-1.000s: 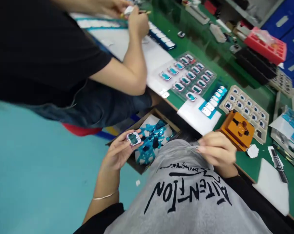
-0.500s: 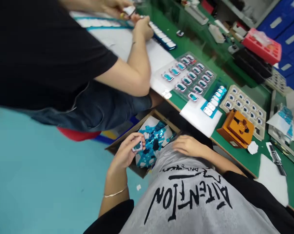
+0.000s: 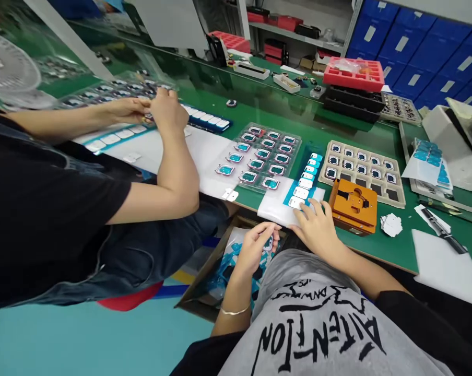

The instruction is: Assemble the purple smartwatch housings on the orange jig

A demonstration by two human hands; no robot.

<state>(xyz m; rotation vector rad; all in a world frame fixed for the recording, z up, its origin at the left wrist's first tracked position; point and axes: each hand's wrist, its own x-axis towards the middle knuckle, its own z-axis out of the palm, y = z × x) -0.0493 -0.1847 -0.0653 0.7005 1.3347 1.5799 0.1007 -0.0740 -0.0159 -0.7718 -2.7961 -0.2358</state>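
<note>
My left hand (image 3: 257, 244) is closed on a small white-rimmed part (image 3: 268, 243), mostly hidden by the fingers, above an open box (image 3: 197, 284) of blue film scraps. My right hand (image 3: 317, 225) rests at the bench edge with its fingers spread, the fingertips at the lower end of a blue strip of white stickers (image 3: 305, 183). That strip lies partly on a white sheet (image 3: 273, 204). Beside the hand sits an orange fixture (image 3: 353, 208). A clear tray (image 3: 264, 156) with rows of teal-faced parts lies beyond the sheet.
At the left, a co-worker's arm (image 3: 173, 172) reaches over the bench. A beige tray (image 3: 398, 183) of dark parts lies behind the fixture. Stacked red and black trays (image 3: 353, 75) stand farther back. White stickers (image 3: 391, 224) and a black tool (image 3: 443, 230) lie at the right.
The view has swung up toward the bench. My right hand has moved from my lap to the blue sticker strip. My left hand, still holding the part, has come closer to the bench edge.
</note>
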